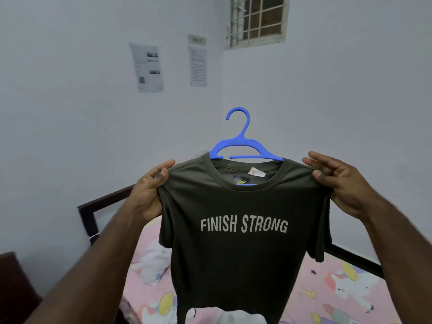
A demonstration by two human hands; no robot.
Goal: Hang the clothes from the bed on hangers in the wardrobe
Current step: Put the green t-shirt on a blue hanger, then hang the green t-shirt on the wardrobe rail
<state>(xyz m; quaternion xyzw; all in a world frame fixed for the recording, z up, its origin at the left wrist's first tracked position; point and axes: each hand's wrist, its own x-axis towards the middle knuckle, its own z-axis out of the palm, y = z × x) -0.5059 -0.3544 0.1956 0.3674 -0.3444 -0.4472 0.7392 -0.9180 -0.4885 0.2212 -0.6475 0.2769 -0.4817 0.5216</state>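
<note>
The room is dim and evenly lit with a cool, bluish cast; no single lamp or beam shows. The window [257,18] at the top is dark and adds no daylight. Shadows are soft and faint, with no glare. The wide lens bends the wall corner and stretches the forearms toward the lower edges. The papers [147,66] on the wall are too soft to read, and the bed frame [87,213] at left smears with motion blur.

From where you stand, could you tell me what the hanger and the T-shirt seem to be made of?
The blue hanger looks like moulded plastic: smooth, uniformly coloured, flat-edged. The dark olive T-shirt seems a thin synthetic sports knit, judging by its faint sheen and fine mesh-like texture, though cotton blend is possible.
</note>
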